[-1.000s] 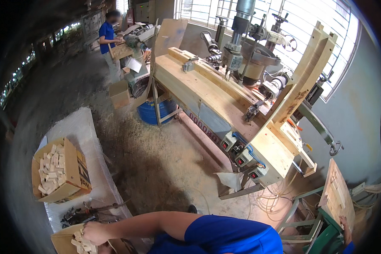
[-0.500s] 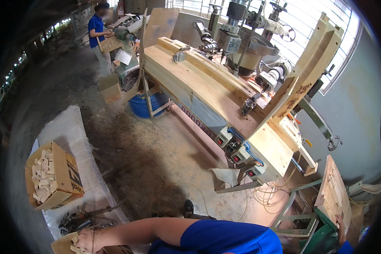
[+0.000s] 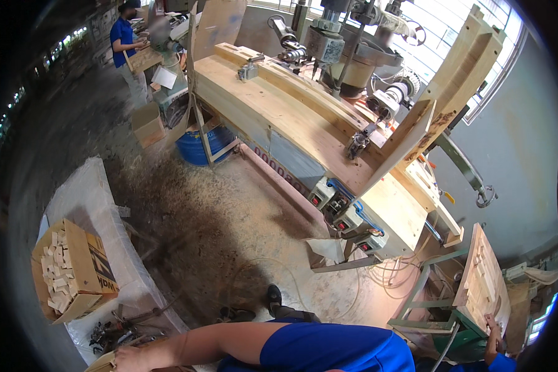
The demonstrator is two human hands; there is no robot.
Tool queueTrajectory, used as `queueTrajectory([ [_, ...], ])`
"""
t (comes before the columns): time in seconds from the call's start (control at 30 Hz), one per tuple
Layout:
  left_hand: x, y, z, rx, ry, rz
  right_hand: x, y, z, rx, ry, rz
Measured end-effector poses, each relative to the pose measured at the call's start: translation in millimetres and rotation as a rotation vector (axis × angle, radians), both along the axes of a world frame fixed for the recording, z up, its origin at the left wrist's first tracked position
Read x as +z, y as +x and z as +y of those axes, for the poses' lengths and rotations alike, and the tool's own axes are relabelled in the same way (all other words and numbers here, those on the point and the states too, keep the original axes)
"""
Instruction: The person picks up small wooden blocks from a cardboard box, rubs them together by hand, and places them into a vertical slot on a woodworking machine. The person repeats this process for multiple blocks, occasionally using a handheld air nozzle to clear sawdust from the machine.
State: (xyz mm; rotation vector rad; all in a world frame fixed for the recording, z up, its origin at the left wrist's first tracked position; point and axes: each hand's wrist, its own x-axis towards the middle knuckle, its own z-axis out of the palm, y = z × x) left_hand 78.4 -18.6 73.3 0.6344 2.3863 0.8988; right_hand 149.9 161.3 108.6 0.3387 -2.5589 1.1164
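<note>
Our left hand (image 3: 127,358) rests curled on the rim of a cardboard box (image 3: 105,363) at the white sheet's (image 3: 90,198) near edge; half a second ago it lay over wood blocks there. Our right hand (image 3: 491,322) grips the slatted wooden panel's (image 3: 480,282) lower edge. The box of blocks (image 3: 68,273) now appears farther left.

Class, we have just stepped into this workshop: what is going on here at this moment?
A person in a blue shirt stretches the left hand down to a container at the bottom edge, beside a cardboard box of small wooden blocks on a white sheet. The right hand rests on the edge of a slatted wooden panel. Ahead stands a long wooden machine bench, with sawdust across the floor. A co-worker works at a far table.
</note>
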Motion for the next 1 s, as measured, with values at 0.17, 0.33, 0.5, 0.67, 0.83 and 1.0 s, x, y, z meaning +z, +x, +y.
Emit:
queueTrajectory([
  [0.17, 8, -5, -11, 0.059, 0.153, -0.123, 8, 1, 6, 0.130, 0.010, 0.183],
  [0.33, 8, -10, -37, 0.123, 0.375, -0.317, -2, -13, -8, 0.185, -0.073, 0.227],
  [0.5, 8, -10, -49, 0.294, 0.593, -0.483, -3, -14, -21, 0.110, 0.011, 0.209],
  [0.67, -5, -23, -74, 0.297, 0.818, -0.539, -13, -18, -48, 0.053, -0.111, 0.197],
  [0.83, -2, -12, -49, -0.110, 0.712, -0.029, -46, -27, -36, 0.040, 0.019, 0.126],
  [1.0, -42, -15, -66, -0.079, 0.571, -0.030, -82, -26, -46, -0.022, 0.183, 0.193],
])
